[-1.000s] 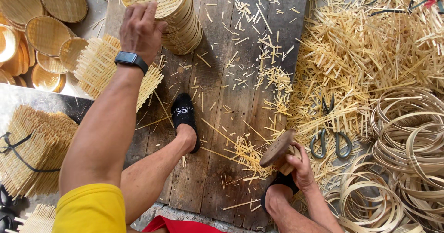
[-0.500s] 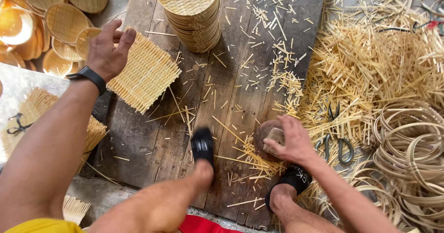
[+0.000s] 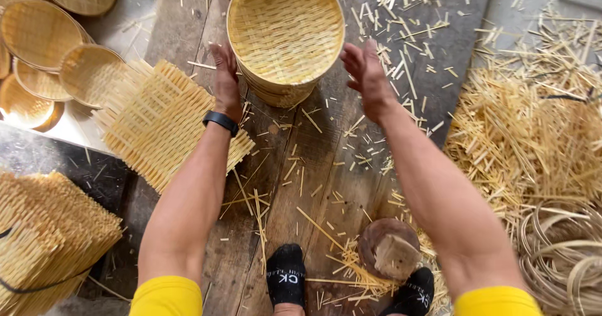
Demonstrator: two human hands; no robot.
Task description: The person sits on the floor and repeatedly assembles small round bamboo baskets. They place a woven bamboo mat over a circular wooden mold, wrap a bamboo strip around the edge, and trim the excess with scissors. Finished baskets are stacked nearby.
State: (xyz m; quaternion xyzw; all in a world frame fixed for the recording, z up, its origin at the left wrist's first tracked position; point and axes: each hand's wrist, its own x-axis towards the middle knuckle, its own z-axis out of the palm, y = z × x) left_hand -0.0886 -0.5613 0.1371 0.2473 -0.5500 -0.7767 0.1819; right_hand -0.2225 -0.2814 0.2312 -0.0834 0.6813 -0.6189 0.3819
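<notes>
Both arms extended toward round woven bamboo basket stack (image 3: pixel 285 37), upright on worn wooden plank floor (image 3: pixel 326 159). Left hand (image 3: pixel 226 81) open, fingers straight, just beside stack's left wall. Right hand (image 3: pixel 365 78) open, palm inward, just beside right rim. Nothing gripped. Flat square woven bamboo mat (image 3: pixel 163 121) under left forearm. Brown wooden mallet (image 3: pixel 389 248) near black-socked feet (image 3: pixel 286 275).
</notes>
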